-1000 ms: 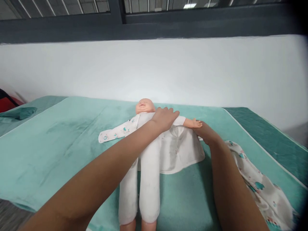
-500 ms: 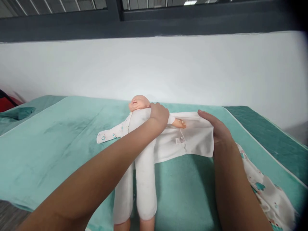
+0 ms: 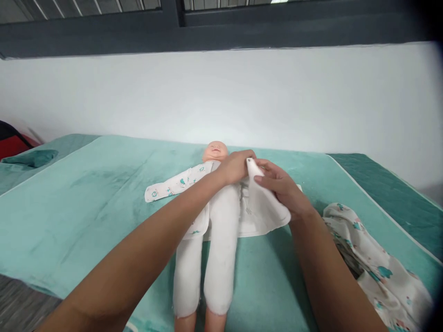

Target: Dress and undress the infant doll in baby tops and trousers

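The baby doll (image 3: 223, 221) with a white cloth body lies on its back, its head (image 3: 215, 151) toward the wall. A white baby shirt with small teal prints is partly on it; one printed sleeve (image 3: 176, 184) stretches out to the left. My left hand (image 3: 239, 166) is closed around the doll's arm on the right side, which is mostly hidden. Close beside it, my right hand (image 3: 282, 186) pinches the shirt's loose front panel (image 3: 265, 207), lifting it with the white inside showing. A snap shows at the panel's top corner.
A crumpled printed baby garment (image 3: 377, 272) lies at the right near my forearm. The teal padded cover (image 3: 104, 193) spreads under everything, up to the white wall (image 3: 214, 97). A red and black item (image 3: 12, 140) sits at the far left.
My right hand has moved left toward my left hand, folding the stretched shirt panel inward and up. The doll's head has turned to face upward, and its hand is now hidden.
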`<action>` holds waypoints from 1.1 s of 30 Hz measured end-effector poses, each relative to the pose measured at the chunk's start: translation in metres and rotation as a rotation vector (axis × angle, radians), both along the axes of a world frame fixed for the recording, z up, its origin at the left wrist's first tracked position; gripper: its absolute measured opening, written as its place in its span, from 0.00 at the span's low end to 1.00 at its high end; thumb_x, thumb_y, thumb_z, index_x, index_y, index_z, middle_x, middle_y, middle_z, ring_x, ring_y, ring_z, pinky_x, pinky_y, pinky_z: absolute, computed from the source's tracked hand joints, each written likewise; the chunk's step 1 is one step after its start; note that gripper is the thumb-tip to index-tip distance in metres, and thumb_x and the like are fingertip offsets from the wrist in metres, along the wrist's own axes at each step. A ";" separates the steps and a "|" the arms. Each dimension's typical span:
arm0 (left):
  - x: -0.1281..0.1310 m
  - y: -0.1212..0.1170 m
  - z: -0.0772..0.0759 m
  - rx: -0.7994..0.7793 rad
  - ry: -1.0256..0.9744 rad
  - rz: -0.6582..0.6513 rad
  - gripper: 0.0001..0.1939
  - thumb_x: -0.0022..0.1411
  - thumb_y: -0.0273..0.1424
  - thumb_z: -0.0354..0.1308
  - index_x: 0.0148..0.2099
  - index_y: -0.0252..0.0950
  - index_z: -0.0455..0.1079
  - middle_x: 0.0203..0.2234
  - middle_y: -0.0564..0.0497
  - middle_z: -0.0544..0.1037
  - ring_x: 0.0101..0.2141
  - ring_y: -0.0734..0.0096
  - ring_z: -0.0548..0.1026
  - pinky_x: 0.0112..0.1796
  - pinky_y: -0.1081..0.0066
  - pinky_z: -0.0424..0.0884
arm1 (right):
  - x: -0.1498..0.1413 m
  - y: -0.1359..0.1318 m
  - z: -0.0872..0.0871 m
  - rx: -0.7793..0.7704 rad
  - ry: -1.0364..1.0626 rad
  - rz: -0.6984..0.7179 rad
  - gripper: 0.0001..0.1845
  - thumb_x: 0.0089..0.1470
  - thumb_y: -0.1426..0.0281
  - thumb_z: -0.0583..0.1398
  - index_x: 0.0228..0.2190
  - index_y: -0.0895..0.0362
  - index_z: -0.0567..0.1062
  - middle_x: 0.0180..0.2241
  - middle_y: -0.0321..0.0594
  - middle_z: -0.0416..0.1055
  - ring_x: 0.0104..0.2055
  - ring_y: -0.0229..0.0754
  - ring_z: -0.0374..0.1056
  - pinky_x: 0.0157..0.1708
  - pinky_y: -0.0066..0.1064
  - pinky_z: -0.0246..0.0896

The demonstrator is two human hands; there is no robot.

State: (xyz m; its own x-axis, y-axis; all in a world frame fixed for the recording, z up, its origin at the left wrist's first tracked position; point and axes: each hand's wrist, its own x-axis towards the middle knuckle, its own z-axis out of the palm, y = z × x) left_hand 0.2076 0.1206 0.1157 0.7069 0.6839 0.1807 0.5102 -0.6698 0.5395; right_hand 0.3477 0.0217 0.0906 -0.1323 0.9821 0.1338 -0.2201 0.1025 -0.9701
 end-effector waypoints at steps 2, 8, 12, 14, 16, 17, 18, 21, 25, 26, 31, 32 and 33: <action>-0.017 0.005 0.008 0.014 -0.103 0.015 0.11 0.53 0.27 0.53 0.39 0.38 0.71 0.31 0.54 0.77 0.31 0.71 0.72 0.33 0.70 0.66 | -0.014 -0.003 -0.002 0.047 -0.026 0.089 0.29 0.49 0.63 0.68 0.51 0.48 0.67 0.49 0.40 0.70 0.42 0.42 0.71 0.41 0.33 0.68; -0.059 0.012 0.006 0.033 -0.207 0.137 0.07 0.52 0.23 0.50 0.30 0.37 0.67 0.36 0.50 0.77 0.35 0.71 0.72 0.38 0.69 0.69 | -0.040 -0.020 -0.006 0.239 -0.407 0.225 0.28 0.56 0.70 0.63 0.57 0.45 0.65 0.41 0.37 0.66 0.37 0.38 0.64 0.39 0.32 0.65; -0.076 0.009 -0.005 0.086 -0.202 0.355 0.05 0.55 0.25 0.52 0.30 0.38 0.66 0.38 0.49 0.75 0.40 0.67 0.72 0.42 0.65 0.70 | -0.047 -0.026 -0.002 0.389 -0.599 0.248 0.24 0.59 0.72 0.59 0.55 0.46 0.69 0.39 0.37 0.68 0.37 0.39 0.63 0.40 0.33 0.64; -0.081 0.004 -0.009 0.066 -0.277 0.465 0.04 0.59 0.27 0.52 0.33 0.38 0.67 0.38 0.49 0.75 0.40 0.67 0.72 0.44 0.65 0.69 | -0.050 -0.027 -0.001 0.426 -0.615 0.259 0.21 0.59 0.72 0.60 0.53 0.47 0.71 0.40 0.38 0.69 0.39 0.39 0.64 0.41 0.33 0.63; -0.083 -0.002 -0.011 -0.015 -0.380 0.503 0.04 0.63 0.30 0.51 0.37 0.39 0.67 0.39 0.51 0.76 0.40 0.69 0.73 0.44 0.66 0.70 | -0.052 -0.026 -0.003 0.452 -0.589 0.241 0.16 0.60 0.71 0.60 0.49 0.49 0.74 0.39 0.38 0.70 0.39 0.39 0.65 0.39 0.32 0.63; -0.083 -0.006 -0.011 -0.059 -0.417 0.508 0.05 0.64 0.31 0.50 0.39 0.39 0.67 0.39 0.51 0.76 0.40 0.70 0.73 0.44 0.67 0.70 | -0.053 -0.026 -0.004 0.463 -0.566 0.222 0.13 0.61 0.70 0.60 0.47 0.50 0.75 0.37 0.38 0.71 0.38 0.39 0.65 0.38 0.31 0.62; -0.083 -0.010 -0.012 -0.097 -0.432 0.503 0.05 0.64 0.33 0.51 0.41 0.39 0.67 0.40 0.51 0.77 0.40 0.71 0.74 0.44 0.67 0.70 | -0.054 -0.026 -0.005 0.473 -0.542 0.197 0.11 0.61 0.70 0.59 0.45 0.51 0.76 0.36 0.38 0.71 0.36 0.38 0.65 0.37 0.30 0.61; -0.080 -0.022 -0.014 -0.110 -0.356 0.434 0.09 0.63 0.35 0.55 0.45 0.39 0.68 0.45 0.50 0.77 0.45 0.68 0.74 0.49 0.66 0.70 | -0.058 -0.026 -0.009 0.496 -0.528 0.153 0.07 0.63 0.69 0.58 0.41 0.53 0.76 0.33 0.37 0.71 0.33 0.37 0.65 0.34 0.30 0.60; -0.071 -0.032 -0.018 -0.003 -0.202 0.327 0.16 0.62 0.30 0.55 0.53 0.40 0.66 0.53 0.50 0.74 0.52 0.65 0.72 0.52 0.63 0.69 | -0.070 -0.030 -0.016 0.624 -0.785 0.177 0.06 0.61 0.69 0.59 0.40 0.53 0.76 0.32 0.36 0.73 0.35 0.39 0.66 0.38 0.34 0.58; -0.069 -0.032 -0.020 0.024 -0.187 0.311 0.18 0.62 0.26 0.52 0.54 0.41 0.66 0.55 0.51 0.73 0.53 0.66 0.72 0.52 0.64 0.70 | -0.073 -0.031 -0.018 0.671 -0.845 0.180 0.06 0.61 0.69 0.59 0.40 0.53 0.76 0.31 0.36 0.74 0.36 0.40 0.67 0.40 0.35 0.58; -0.062 -0.029 -0.027 0.142 -0.186 0.253 0.25 0.58 0.16 0.43 0.53 0.39 0.67 0.58 0.48 0.70 0.61 0.69 0.65 0.57 0.66 0.68 | -0.071 -0.034 -0.016 0.631 -0.795 0.238 0.06 0.62 0.65 0.60 0.38 0.52 0.77 0.27 0.33 0.72 0.30 0.37 0.66 0.34 0.31 0.58; -0.063 -0.029 -0.029 0.151 -0.204 0.257 0.24 0.59 0.16 0.42 0.53 0.39 0.68 0.58 0.48 0.70 0.61 0.69 0.65 0.58 0.65 0.67 | -0.067 -0.034 -0.015 0.587 -0.760 0.224 0.08 0.63 0.64 0.58 0.37 0.52 0.77 0.27 0.34 0.72 0.29 0.37 0.65 0.32 0.30 0.57; -0.063 -0.030 -0.030 0.157 -0.223 0.270 0.24 0.60 0.16 0.42 0.52 0.39 0.68 0.59 0.48 0.69 0.61 0.70 0.65 0.58 0.65 0.66 | -0.062 -0.033 -0.015 0.551 -0.736 0.193 0.10 0.64 0.63 0.57 0.34 0.53 0.76 0.27 0.34 0.72 0.28 0.36 0.64 0.30 0.29 0.56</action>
State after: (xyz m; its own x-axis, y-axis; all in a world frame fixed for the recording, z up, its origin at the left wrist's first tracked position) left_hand 0.1444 0.0907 0.0858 0.4366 0.7919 0.4268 0.5616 -0.6106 0.5584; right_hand 0.2853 -0.0109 0.0760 -0.5225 0.7574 0.3915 0.3684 0.6147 -0.6975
